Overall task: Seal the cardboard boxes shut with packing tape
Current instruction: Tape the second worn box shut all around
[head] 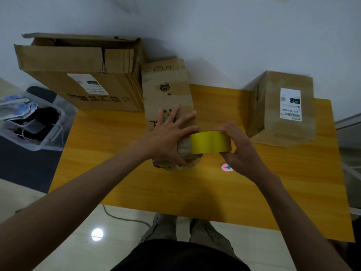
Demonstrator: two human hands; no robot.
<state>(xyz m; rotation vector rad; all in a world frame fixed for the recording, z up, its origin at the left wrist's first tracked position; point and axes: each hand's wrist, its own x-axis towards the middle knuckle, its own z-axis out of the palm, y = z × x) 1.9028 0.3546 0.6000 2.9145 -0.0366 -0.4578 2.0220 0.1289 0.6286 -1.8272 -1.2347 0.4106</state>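
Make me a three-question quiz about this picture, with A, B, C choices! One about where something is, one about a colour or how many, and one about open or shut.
1. Where is the small pink thing?
A. On the table
B. Inside a box
C. On the floor

2. What colour is the tape roll?
A. Blue
B. Yellow
C. Red

3. How is the big box at the back left?
A. Taped shut
C. Squashed flat
B. Flaps open

Answers:
1. A, it lies on the table by the right hand.
2. B, the roll in that hand is yellow.
3. B, its top flaps stand apart.
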